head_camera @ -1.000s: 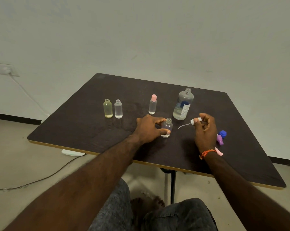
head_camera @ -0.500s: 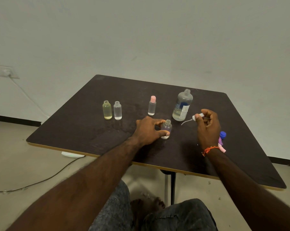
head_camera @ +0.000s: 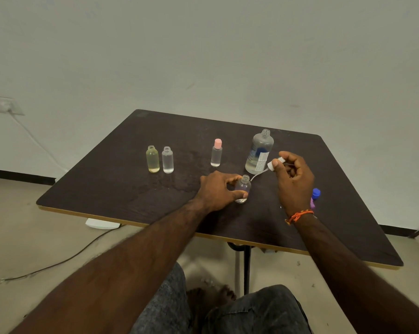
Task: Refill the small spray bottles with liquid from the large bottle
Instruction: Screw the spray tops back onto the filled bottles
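The left hand (head_camera: 215, 189) curls around a small clear bottle (head_camera: 242, 189) that stands upright and uncapped on the dark tabletop (head_camera: 107, 189); thumb and fingers wrap its body from the left, and only a little liquid shows at its bottom. The right hand (head_camera: 294, 179) is raised just to the right of it, fingers bent, pinching a white spray top (head_camera: 274, 163) between thumb and fingertips. A thin tube (head_camera: 257, 175) hangs from the spray top and slants down toward the open neck of the small clear bottle, its end close beside that neck. An orange band (head_camera: 298, 216) circles the right wrist.

Just behind the right hand stands the large bottle (head_camera: 260, 151), uncapped, clear, with a label and liquid in its lower part. To its left is a small bottle with a pink cap (head_camera: 216, 153). Farther left, two uncapped small bottles stand side by side: a yellowish one (head_camera: 152, 159) and a clear one (head_camera: 167, 160). A blue cap (head_camera: 316, 193) and a purple piece (head_camera: 312, 203) lie on the tabletop just right of the right wrist.
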Available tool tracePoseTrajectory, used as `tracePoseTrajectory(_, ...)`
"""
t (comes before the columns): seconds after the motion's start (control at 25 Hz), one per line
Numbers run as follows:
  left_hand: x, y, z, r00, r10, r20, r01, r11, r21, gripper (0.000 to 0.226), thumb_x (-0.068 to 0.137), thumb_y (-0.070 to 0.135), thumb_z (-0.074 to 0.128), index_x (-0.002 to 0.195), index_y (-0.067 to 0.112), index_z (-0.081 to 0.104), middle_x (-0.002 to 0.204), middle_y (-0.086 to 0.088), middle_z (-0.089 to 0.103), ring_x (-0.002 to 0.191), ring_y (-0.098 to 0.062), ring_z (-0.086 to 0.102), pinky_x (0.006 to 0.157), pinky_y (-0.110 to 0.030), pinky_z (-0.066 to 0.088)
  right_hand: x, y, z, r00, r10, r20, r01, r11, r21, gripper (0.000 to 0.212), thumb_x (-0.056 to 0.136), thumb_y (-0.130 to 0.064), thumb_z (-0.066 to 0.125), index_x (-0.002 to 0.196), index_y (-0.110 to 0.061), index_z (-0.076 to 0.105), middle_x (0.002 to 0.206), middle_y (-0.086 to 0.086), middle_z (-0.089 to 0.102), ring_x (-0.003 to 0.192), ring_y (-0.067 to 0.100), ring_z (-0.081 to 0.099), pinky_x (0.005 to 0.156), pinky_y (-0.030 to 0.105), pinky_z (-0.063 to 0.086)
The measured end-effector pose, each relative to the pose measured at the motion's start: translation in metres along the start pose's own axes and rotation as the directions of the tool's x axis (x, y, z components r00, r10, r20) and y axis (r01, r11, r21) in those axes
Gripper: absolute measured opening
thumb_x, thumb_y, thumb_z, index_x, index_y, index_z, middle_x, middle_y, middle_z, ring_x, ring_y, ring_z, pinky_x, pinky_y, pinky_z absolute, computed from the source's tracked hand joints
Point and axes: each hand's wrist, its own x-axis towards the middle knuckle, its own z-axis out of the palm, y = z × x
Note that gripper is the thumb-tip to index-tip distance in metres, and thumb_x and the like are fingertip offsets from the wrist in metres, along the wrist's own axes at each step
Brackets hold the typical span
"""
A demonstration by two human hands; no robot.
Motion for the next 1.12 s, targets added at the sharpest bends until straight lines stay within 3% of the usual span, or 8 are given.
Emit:
tracePoseTrajectory(0.28, -0.002, 0.000, 0.004, 1.000, -0.013, -0.020, 0.012, 1.000, -0.012, 0.061, 0.082, 0.058, 0.079, 0.136, 0.034, 0.066, 0.130, 0.012, 0.070, 0.125, -0.010, 0.059, 0.107, -0.043, 0.024, -0.015, 0.030, -0.016, 0.998, 0.037, 0.043, -0.028, 0.980, -0.195, 0.026, 0.094, -0.020, 0.069, 0.117, -0.009, 0.065, 0.111, 0.005, 0.066, 0.098, 0.011, 0.065, 0.089, 0.035, 0.058)
tracePoseTrajectory(0.48, -0.001, 0.000, 0.004, 1.000, 0.006, -0.022, -0.006, 1.000, 0.001, 0.062, 0.082, 0.058, 0.078, 0.136, 0.033, 0.066, 0.130, 0.012, 0.071, 0.123, -0.010, 0.060, 0.107, -0.043, 0.025, -0.018, 0.037, -0.019, 0.998, 0.035, 0.060, -0.021, 0.975, -0.220, 0.025, 0.094, -0.022, 0.070, 0.116, -0.013, 0.065, 0.109, 0.001, 0.065, 0.095, -0.002, 0.062, 0.085, 0.017, 0.055)
tracePoseTrajectory(0.56, -0.002, 0.003, 0.006, 1.000, 0.019, -0.004, -0.019, 1.000, -0.002, 0.060, 0.081, 0.059, 0.078, 0.135, 0.033, 0.067, 0.126, 0.013, 0.072, 0.116, -0.005, 0.060, 0.109, -0.047, 0.029, -0.016, 0.037, -0.018, 0.998, 0.038, 0.047, -0.028, 0.981, -0.192, 0.027, 0.093, -0.022, 0.071, 0.117, -0.011, 0.064, 0.109, 0.003, 0.066, 0.094, -0.002, 0.062, 0.083, 0.011, 0.052)
tracePoseTrajectory(0.72, -0.006, 0.019, 0.025, 0.995, 0.100, -0.010, -0.100, 0.995, -0.015, 0.051, 0.079, 0.061, 0.076, 0.126, 0.042, 0.069, 0.109, 0.022, 0.075, 0.099, 0.007, 0.055, 0.095, -0.042, 0.032, -0.015, 0.034, -0.019, 0.998, 0.068, 0.013, -0.068, 0.996, -0.063, 0.027, 0.092, -0.025, 0.072, 0.116, -0.016, 0.063, 0.101, -0.010, 0.068, 0.093, 0.006, 0.067, 0.083, 0.022, 0.057)
tracePoseTrajectory(0.84, -0.007, 0.029, 0.041, 0.993, 0.109, -0.049, -0.109, 0.994, 0.006, 0.052, 0.080, 0.061, 0.074, 0.128, 0.039, 0.068, 0.109, 0.021, 0.074, 0.106, 0.001, 0.057, 0.095, -0.042, 0.035, -0.013, 0.031, -0.023, 0.990, 0.123, -0.063, -0.120, 0.991, 0.051, 0.025, 0.089, -0.026, 0.075, 0.111, -0.024, 0.063, 0.095, -0.019, 0.068, 0.093, 0.009, 0.070, 0.083, 0.030, 0.060)
tracePoseTrajectory(0.96, -0.004, 0.029, 0.046, 0.993, 0.102, -0.058, -0.100, 0.995, 0.030, 0.055, 0.081, 0.062, 0.073, 0.130, 0.038, 0.067, 0.109, 0.020, 0.073, 0.113, -0.007, 0.055, 0.095, -0.041, 0.033, -0.009, 0.025, -0.026, 0.978, 0.164, -0.131, -0.146, 0.979, 0.141, 0.028, 0.087, -0.022, 0.078, 0.111, -0.023, 0.063, 0.098, -0.007, 0.069, 0.095, 0.017, 0.071, 0.084, 0.040, 0.060)
tracePoseTrajectory(1.04, -0.003, 0.028, 0.047, 0.991, 0.113, -0.069, -0.112, 0.993, 0.021, 0.053, 0.080, 0.062, 0.074, 0.128, 0.040, 0.068, 0.107, 0.020, 0.073, 0.111, -0.007, 0.052, 0.091, -0.040, 0.030, -0.008, 0.017, -0.027, 0.976, 0.139, -0.169, -0.110, 0.979, 0.173, 0.026, 0.087, -0.020, 0.077, 0.110, -0.019, 0.064, 0.098, -0.004, 0.069, 0.094, 0.018, 0.070, 0.084, 0.039, 0.061)
tracePoseTrajectory(1.12, -0.004, 0.027, 0.048, 0.991, 0.110, -0.078, -0.109, 0.994, 0.016, 0.053, 0.080, 0.063, 0.074, 0.128, 0.040, 0.068, 0.106, 0.020, 0.073, 0.111, -0.007, 0.051, 0.092, -0.040, 0.031, -0.010, 0.006, -0.026, 0.977, 0.075, -0.198, -0.039, 0.983, 0.181, 0.024, 0.089, -0.019, 0.075, 0.110, -0.016, 0.064, 0.096, -0.011, 0.069, 0.090, 0.011, 0.070, 0.081, 0.032, 0.060)
